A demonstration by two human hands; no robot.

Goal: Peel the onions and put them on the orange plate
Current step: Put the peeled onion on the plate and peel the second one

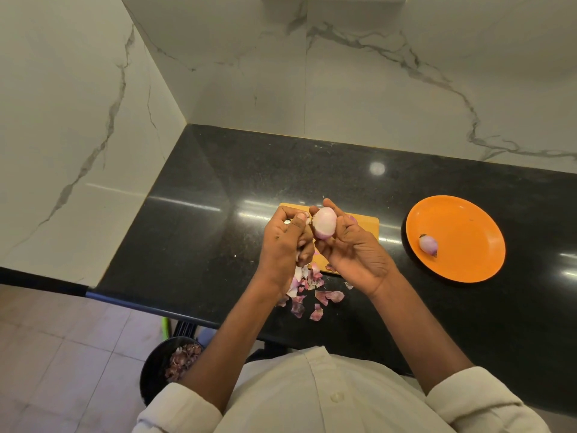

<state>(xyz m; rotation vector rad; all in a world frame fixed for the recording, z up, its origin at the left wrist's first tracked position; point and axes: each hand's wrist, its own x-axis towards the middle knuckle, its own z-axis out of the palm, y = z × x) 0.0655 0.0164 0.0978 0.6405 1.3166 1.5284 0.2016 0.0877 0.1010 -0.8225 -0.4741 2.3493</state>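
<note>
Presently right hand [349, 245] grips the nearly bare onion [324, 222], left hand [288, 235] pinches skin; next: onto orange plate [468, 214].

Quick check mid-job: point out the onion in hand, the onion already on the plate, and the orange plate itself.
onion in hand [324, 222], head view, on its pale peeled side.
onion on the plate [428, 244], head view, on its middle.
orange plate [468, 226], head view, on its bare inner surface.
</note>
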